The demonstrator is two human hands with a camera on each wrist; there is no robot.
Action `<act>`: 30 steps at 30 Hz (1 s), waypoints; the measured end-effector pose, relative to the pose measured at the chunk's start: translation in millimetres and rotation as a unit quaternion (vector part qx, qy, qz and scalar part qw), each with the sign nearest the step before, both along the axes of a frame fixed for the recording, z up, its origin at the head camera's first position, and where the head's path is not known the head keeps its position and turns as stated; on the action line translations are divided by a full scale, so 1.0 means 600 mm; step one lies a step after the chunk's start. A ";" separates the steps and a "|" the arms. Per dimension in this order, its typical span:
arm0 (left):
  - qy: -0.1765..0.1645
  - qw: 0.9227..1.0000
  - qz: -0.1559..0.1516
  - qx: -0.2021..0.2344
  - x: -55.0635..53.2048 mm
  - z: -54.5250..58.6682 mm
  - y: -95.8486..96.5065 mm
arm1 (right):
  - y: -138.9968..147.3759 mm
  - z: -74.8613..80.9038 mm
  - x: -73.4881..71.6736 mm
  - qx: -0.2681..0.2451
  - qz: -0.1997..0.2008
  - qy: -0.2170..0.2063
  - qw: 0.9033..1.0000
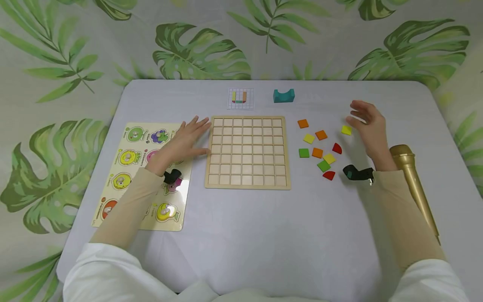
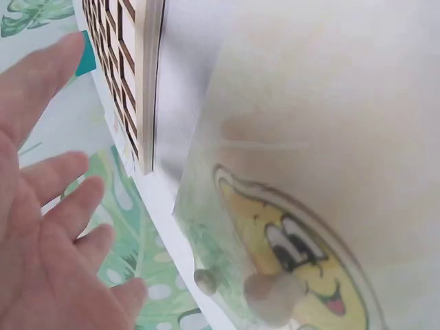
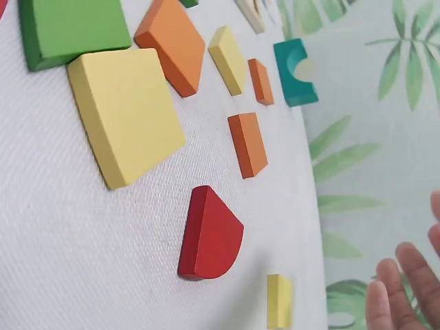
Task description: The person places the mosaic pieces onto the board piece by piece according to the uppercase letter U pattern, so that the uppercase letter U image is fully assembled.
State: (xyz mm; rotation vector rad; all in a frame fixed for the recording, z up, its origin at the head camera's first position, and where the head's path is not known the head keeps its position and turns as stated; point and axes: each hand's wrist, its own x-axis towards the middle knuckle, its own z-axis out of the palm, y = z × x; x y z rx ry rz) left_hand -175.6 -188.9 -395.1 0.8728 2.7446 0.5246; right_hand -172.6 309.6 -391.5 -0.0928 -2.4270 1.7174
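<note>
My left hand [image 1: 181, 144] has its fingers spread beside a wooden grid board [image 1: 247, 181], thumb and fingertips right at the board's left edge. In the left wrist view that hand [image 2: 55, 227] holds nothing. My right hand [image 1: 370, 128] hovers loosely bent near a yellow square tile [image 1: 346, 130], and in the right wrist view a gap shows between its fingers [image 3: 419, 275] and that tile [image 3: 280, 301]. Left of it lie several loose tiles: orange squares [image 1: 321, 134], yellow squares [image 1: 309, 138], green squares [image 1: 304, 153] and red quarter-circles [image 1: 329, 175].
A fruit knob puzzle [image 1: 158, 225] lies under my left forearm. Behind the grid board are a pattern card [image 1: 240, 105] showing a U shape and a teal block [image 1: 284, 97] with a curved notch. A gold microphone [image 1: 409, 167] lies beside my right forearm.
</note>
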 end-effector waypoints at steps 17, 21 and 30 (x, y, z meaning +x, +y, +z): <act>-0.069 0.997 -0.013 -0.042 0.008 -0.010 0.007 | 0.023 -0.018 0.001 -0.106 -0.081 -0.159 0.978; -0.071 0.996 -0.012 -0.046 0.009 -0.008 0.007 | 0.025 -0.022 -0.002 -0.052 -0.074 -0.170 0.981; -0.077 0.996 -0.008 -0.043 0.007 -0.010 0.007 | 0.021 -0.034 -0.013 0.101 -0.075 -0.201 0.972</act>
